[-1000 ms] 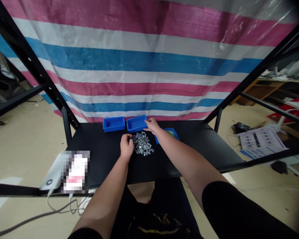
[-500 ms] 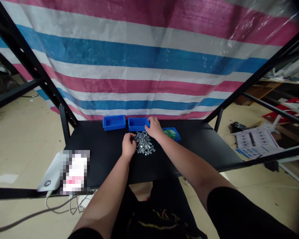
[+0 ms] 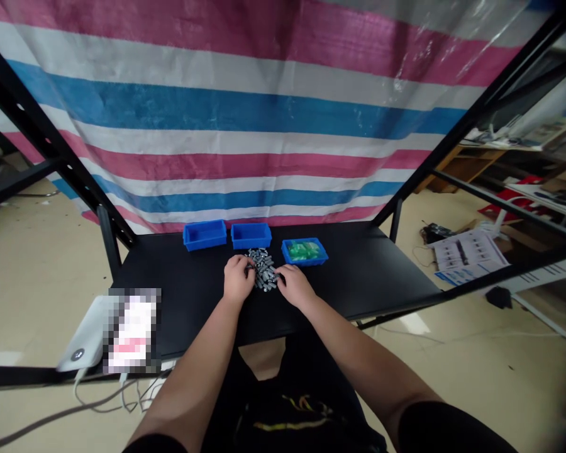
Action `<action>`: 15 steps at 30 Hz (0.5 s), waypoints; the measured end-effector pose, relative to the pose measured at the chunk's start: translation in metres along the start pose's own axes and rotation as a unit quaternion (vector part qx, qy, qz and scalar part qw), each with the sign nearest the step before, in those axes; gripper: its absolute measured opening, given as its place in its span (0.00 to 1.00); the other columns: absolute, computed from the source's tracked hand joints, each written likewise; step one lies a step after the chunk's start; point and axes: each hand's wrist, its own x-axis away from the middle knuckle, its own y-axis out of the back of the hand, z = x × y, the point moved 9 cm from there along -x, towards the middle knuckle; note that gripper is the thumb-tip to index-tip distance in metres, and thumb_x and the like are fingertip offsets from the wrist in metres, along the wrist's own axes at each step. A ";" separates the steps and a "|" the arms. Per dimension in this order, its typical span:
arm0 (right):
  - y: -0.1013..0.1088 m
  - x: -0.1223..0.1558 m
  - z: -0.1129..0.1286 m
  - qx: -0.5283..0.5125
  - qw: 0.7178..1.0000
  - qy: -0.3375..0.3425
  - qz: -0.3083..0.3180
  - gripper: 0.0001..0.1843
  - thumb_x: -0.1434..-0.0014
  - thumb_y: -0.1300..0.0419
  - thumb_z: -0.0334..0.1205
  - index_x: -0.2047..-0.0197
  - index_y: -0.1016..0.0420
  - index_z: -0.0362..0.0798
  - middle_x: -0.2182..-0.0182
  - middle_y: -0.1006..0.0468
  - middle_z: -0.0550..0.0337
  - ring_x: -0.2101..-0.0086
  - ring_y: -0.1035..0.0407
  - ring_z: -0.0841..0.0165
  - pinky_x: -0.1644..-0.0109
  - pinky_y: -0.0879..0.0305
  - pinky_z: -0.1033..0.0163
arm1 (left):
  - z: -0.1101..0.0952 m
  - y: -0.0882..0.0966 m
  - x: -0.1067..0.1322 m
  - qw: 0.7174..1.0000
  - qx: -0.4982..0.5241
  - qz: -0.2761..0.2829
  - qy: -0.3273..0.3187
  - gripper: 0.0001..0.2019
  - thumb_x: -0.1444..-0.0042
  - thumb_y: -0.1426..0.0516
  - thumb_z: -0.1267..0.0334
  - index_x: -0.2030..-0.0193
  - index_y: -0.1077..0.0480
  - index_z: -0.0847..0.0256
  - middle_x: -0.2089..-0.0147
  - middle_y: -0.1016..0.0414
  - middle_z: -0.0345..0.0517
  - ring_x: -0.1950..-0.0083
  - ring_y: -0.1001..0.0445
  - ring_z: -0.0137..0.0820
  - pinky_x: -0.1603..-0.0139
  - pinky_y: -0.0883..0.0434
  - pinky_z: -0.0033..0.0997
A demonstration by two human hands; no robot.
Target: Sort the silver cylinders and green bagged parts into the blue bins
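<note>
A loose pile of small grey metal pieces (image 3: 265,272), many of them short and cylinder-like, lies on the black tabletop (image 3: 353,283). At the pile's left edge is my left hand (image 3: 238,279), fingers curled in against the pieces; what they grip is too small to make out. My right hand (image 3: 296,286) rests at the right edge, its thumb and fingers drawn together around a small metal piece. Behind the pile stand a blue left bin (image 3: 205,243) and a blue middle bin (image 3: 251,244). A third blue bin (image 3: 306,262), on the right, holds green-and-clear plastic packing.
A white power bank (image 3: 85,336) and a blurred-out phone-like item (image 3: 132,333) lie at the table's front left, with cables (image 3: 99,402) hanging below. A striped plastic sheet (image 3: 245,145) closes off the back. Black metal posts (image 3: 61,151) frame the table.
My right hand has come back from the middle bin's right edge to the pile's right side. My left hand stays by the pile. The whole view has shifted slightly.
</note>
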 end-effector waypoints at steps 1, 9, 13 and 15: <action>0.000 0.001 -0.002 -0.003 1.000 -0.006 -0.011 0.15 0.41 0.42 0.27 0.54 0.21 0.49 0.57 0.22 0.53 0.54 0.30 0.59 0.44 0.31 0.52 | -0.005 -0.002 0.005 1.000 -0.014 0.014 -0.013 0.09 0.46 0.44 0.70 0.62 0.25 0.53 0.53 0.26 0.48 0.45 0.29 0.44 0.40 0.32 0.47; -0.003 0.017 -0.005 -0.057 0.996 0.007 -0.072 0.21 0.40 0.42 0.27 0.46 0.22 0.51 0.54 0.24 0.53 0.52 0.33 0.59 0.43 0.32 0.51 | -0.022 0.007 -0.009 0.992 -0.102 0.019 -0.068 0.17 0.40 0.45 0.66 0.46 0.25 0.50 0.43 0.26 0.49 0.38 0.33 0.46 0.37 0.37 0.50; -0.001 0.019 -0.003 -0.065 0.995 0.010 -0.078 0.18 0.40 0.42 0.27 0.49 0.22 0.51 0.54 0.24 0.53 0.52 0.33 0.59 0.43 0.33 0.52 | -0.016 0.003 -0.052 0.980 -0.184 0.052 -0.061 0.17 0.38 0.46 0.63 0.44 0.27 0.52 0.42 0.27 0.54 0.40 0.34 0.52 0.41 0.36 0.54; 0.000 0.020 -0.004 -0.059 0.995 0.002 -0.077 0.15 0.40 0.41 0.28 0.52 0.22 0.51 0.55 0.25 0.53 0.52 0.34 0.59 0.43 0.34 0.52 | -0.013 -0.001 -0.069 0.971 -0.223 0.065 -0.060 0.17 0.39 0.46 0.63 0.45 0.26 0.52 0.42 0.27 0.56 0.39 0.36 0.54 0.42 0.37 0.56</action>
